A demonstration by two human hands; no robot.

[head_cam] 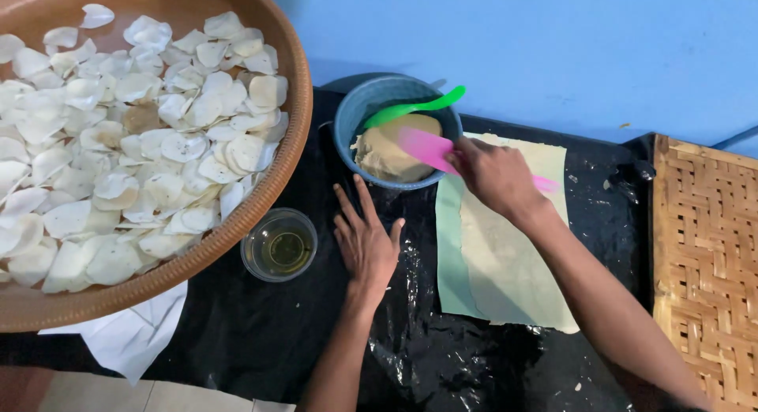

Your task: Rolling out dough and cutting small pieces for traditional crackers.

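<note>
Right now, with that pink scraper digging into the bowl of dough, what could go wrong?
The right hand pushes the pink scraper into the dough, but the left hand lies flat on the black plastic sheet beside the blue bowl, not on it, so the bowl might slide or tip. The glass of oil stands close to that left hand and could be knocked over. The green scraper resting on the rim may slip off.

Round tray (280,163) cropped left, top.
</note>
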